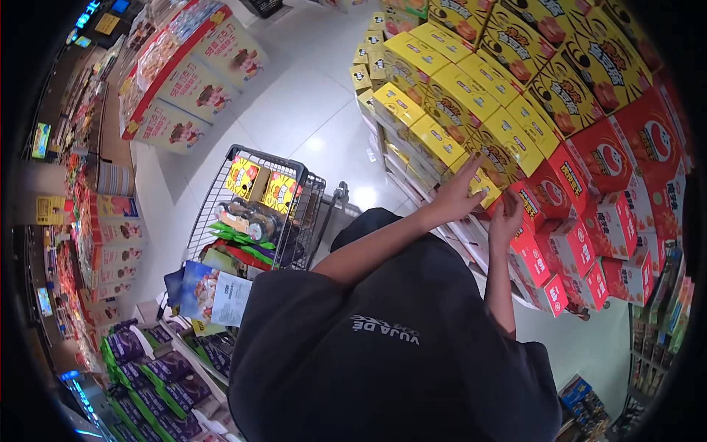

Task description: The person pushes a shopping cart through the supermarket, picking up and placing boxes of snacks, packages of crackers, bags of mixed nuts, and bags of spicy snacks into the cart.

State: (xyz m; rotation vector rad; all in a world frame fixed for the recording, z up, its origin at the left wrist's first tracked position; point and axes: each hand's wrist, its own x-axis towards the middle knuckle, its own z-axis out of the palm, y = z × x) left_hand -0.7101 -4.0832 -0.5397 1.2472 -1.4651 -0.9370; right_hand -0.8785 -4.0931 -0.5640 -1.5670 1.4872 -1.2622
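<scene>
So, both arms are stretched over to the right here, towards a stepped stack of snack cartons. A yellow box (490, 186) can be seen right between the hands, at the low front edge of the stack, where the yellow rows meet the red boxes (611, 158). The left hand (458, 197) is held beside it with a spread grip, fingers pointed at the cartons and thumb kept well apart. The right hand (505, 221) is bent up near the box's other side, fingers curled; whether anything is pinched there can't be told, and actual contact can't be made out for either hand.

Off to the left, a wire shopping cart (266, 155) is parked on the pale tiled floor (294, 96). It's loaded with two yellow cartoon-face packs (280, 193), a clear-wrapped pack (249, 219) and some green bags (236, 234). Nearer the body, a blue printed sheet (202, 286) is seen by the dark shirt (368, 383), above purple-and-green bags (166, 368) piled up in rows.
</scene>
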